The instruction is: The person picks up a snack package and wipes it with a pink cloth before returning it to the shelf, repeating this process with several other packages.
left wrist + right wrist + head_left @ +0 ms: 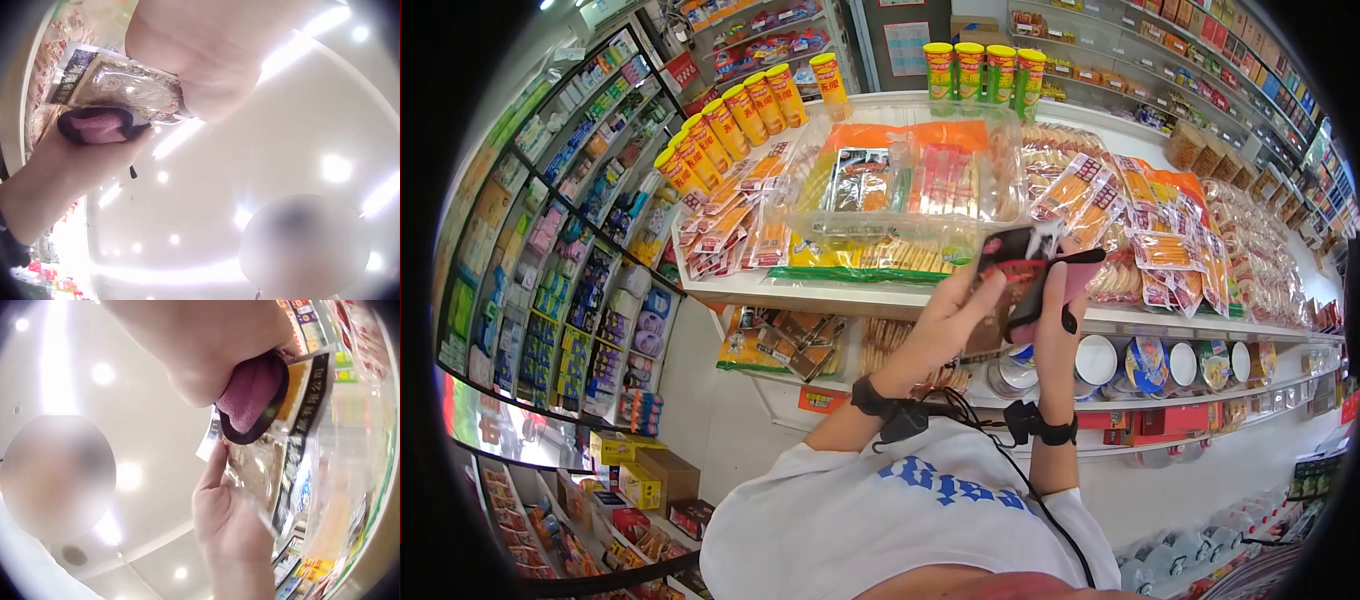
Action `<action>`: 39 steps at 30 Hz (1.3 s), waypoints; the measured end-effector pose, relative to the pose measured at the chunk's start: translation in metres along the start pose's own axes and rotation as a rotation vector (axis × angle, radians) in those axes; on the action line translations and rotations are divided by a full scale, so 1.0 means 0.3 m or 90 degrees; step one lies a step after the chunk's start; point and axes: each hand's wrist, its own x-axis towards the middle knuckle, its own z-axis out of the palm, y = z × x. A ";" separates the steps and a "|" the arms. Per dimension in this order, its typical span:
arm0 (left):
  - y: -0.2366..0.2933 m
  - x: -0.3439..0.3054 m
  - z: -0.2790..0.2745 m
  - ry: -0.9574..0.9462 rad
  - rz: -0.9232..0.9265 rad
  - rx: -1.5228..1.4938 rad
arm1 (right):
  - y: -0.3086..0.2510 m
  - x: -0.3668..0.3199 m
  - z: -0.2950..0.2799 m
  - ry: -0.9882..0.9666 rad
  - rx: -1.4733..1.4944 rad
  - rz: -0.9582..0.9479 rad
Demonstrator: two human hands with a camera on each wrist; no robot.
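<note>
In front of the display, my left hand (948,322) pinches a clear-and-black snack packet (1012,272), thumb across its face. My right hand (1055,325) is close beside it and grips a black-edged pink item (1084,272) against the packet's side. The left wrist view shows the packet (128,87) between both hands, with the pink item (97,127) by the right hand (75,165). In the right wrist view the pink item (251,397) partly covers the packet (259,465); the left hand's fingers (215,465) touch the packet's edge. Some right fingertips are hidden.
Beyond the hands, a white display table (800,290) bears a clear plastic tray (900,222), bagged snacks (1165,235) and yellow-lidded cans (745,112). Bowls (1095,360) stand on the shelf below. Stocked shelves (560,240) line the left side; cardboard boxes (665,475) sit on the floor.
</note>
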 end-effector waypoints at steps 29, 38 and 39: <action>-0.140 -0.134 -0.487 -0.330 -0.342 0.455 | 0.025 0.033 -0.088 0.175 0.302 0.076; -0.374 -0.316 -0.896 0.270 -0.293 0.201 | 0.023 0.022 -0.057 0.125 0.265 0.079; -0.428 -0.333 -0.963 0.369 -0.206 0.156 | 0.025 0.023 -0.055 0.125 0.272 0.082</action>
